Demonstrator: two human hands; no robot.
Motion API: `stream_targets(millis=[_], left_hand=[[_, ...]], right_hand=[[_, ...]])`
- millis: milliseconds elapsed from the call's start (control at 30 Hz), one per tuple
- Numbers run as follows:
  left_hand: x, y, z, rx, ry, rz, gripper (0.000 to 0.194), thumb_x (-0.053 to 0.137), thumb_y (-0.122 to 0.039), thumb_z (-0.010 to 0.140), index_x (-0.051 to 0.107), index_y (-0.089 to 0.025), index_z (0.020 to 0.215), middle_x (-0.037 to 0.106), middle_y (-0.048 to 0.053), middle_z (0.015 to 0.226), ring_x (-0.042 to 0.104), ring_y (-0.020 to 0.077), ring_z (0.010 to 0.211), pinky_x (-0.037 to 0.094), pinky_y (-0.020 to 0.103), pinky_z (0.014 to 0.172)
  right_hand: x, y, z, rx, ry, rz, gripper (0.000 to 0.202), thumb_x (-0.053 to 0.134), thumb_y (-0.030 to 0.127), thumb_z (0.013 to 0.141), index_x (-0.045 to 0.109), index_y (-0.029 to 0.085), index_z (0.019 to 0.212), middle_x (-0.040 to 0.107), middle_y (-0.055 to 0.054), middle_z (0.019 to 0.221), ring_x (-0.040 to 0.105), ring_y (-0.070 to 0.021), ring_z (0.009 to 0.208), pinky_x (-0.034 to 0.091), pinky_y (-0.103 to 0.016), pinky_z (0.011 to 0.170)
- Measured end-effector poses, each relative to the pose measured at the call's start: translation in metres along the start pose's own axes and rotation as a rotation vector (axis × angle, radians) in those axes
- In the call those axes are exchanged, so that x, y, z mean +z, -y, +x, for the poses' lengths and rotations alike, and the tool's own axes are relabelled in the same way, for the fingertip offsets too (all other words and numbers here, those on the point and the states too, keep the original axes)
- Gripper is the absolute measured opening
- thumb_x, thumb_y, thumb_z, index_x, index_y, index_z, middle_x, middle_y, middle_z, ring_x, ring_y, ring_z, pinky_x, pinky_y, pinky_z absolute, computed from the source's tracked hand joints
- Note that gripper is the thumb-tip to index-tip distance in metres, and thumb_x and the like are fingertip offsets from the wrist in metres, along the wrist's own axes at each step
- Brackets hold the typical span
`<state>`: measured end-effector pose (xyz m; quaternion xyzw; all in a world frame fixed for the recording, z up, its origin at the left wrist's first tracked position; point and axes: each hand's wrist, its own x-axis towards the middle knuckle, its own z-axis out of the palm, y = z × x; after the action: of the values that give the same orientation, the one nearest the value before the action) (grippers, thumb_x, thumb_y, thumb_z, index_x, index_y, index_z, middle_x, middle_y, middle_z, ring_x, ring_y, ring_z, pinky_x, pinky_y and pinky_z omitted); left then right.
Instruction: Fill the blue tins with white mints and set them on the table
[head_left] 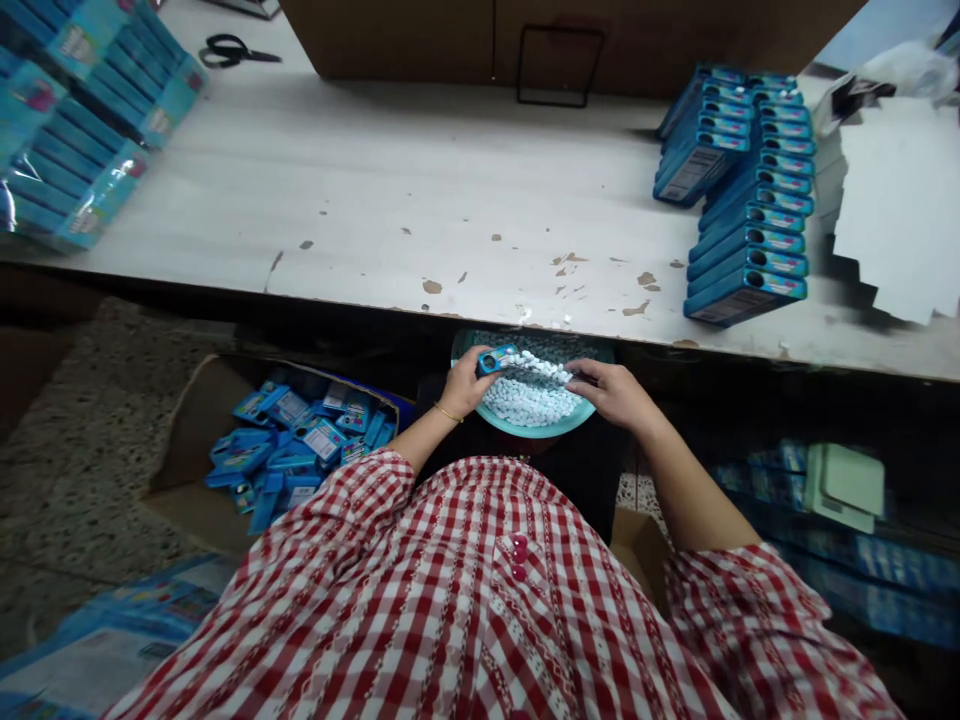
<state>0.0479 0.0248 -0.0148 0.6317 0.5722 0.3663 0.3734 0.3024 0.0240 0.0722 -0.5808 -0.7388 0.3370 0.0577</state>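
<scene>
My left hand [464,384] is closed around a small blue box [496,360] that has a dark round opening on its end. It holds the box over the left part of a teal bowl [534,431] filled with small white pellets [531,402]. A strip of white pellets, with a dark edge under it, stretches between the box and my right hand [609,390]. My right hand's fingers are pinched at the right end of that strip, over the bowl; whether they hold a scoop or something else is too small to tell.
Upright blue boxes [750,262] stand in rows at the table's right, beside white sheets [900,200]. Wrapped blue packs [67,130] and scissors [236,50] lie at the left. A carton [187,430] of blue boxes sits below left. The white table [375,190] edge borders the bowl.
</scene>
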Motion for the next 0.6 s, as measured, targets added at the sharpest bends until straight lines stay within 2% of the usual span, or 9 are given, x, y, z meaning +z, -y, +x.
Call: stream_targets(millis=[67, 167, 300, 367, 467, 600], left_hand=[[0.008, -0.002, 0.001, 0.041, 0.050, 0.031, 0.036, 0.063, -0.025, 0.073, 0.056, -0.018, 0.108, 0.063, 0.008, 0.108, 0.058, 0.0227, 0.102, 0.043, 0.034, 0.092], [0.016, -0.004, 0.002, 0.087, 0.078, 0.073, 0.038, 0.062, -0.024, 0.074, 0.056, -0.017, 0.110, 0.062, 0.010, 0.111, 0.057, 0.0247, 0.106, 0.041, 0.037, 0.096], [0.018, -0.004, -0.001, 0.111, 0.086, 0.084, 0.038, 0.062, -0.024, 0.074, 0.057, -0.016, 0.111, 0.062, 0.012, 0.112, 0.057, 0.0266, 0.107, 0.041, 0.040, 0.097], [0.016, -0.004, -0.001, 0.108, 0.087, 0.069, 0.038, 0.063, -0.024, 0.074, 0.057, -0.016, 0.110, 0.062, 0.013, 0.112, 0.057, 0.0270, 0.107, 0.041, 0.040, 0.097], [0.011, -0.006, 0.000, 0.091, 0.073, 0.022, 0.036, 0.064, -0.023, 0.073, 0.058, -0.017, 0.108, 0.062, 0.011, 0.110, 0.058, 0.0259, 0.105, 0.041, 0.039, 0.096], [0.003, -0.028, -0.009, 0.080, 0.095, -0.084, 0.032, 0.069, -0.024, 0.071, 0.060, -0.017, 0.102, 0.064, 0.008, 0.104, 0.059, 0.0257, 0.102, 0.044, 0.038, 0.094]], right_hand=[[-0.011, 0.026, 0.000, 0.024, 0.037, -0.189, 0.031, 0.054, 0.034, 0.084, 0.064, 0.026, 0.112, 0.068, -0.004, 0.109, 0.061, -0.0214, 0.098, 0.045, -0.030, 0.083], [-0.016, 0.061, 0.002, 0.057, 0.102, -0.489, 0.031, 0.049, 0.035, 0.087, 0.064, 0.027, 0.112, 0.066, -0.006, 0.112, 0.061, -0.0249, 0.098, 0.045, -0.032, 0.079], [-0.020, 0.086, -0.002, 0.035, 0.135, -0.653, 0.032, 0.041, 0.033, 0.090, 0.062, 0.023, 0.113, 0.065, -0.012, 0.107, 0.063, -0.0253, 0.089, 0.045, -0.034, 0.074], [-0.024, 0.086, -0.006, 0.047, 0.120, -0.668, 0.033, 0.039, 0.032, 0.091, 0.060, 0.022, 0.115, 0.065, -0.012, 0.104, 0.064, -0.0240, 0.085, 0.044, -0.033, 0.073], [-0.031, 0.071, -0.007, 0.039, 0.020, -0.596, 0.035, 0.046, 0.034, 0.089, 0.057, 0.024, 0.120, 0.064, -0.010, 0.109, 0.062, -0.0231, 0.091, 0.044, -0.031, 0.074], [-0.025, 0.052, 0.004, -0.140, -0.075, -0.366, 0.044, 0.059, 0.039, 0.082, 0.055, 0.028, 0.124, 0.059, -0.004, 0.122, 0.059, -0.0211, 0.102, 0.045, -0.030, 0.080]])
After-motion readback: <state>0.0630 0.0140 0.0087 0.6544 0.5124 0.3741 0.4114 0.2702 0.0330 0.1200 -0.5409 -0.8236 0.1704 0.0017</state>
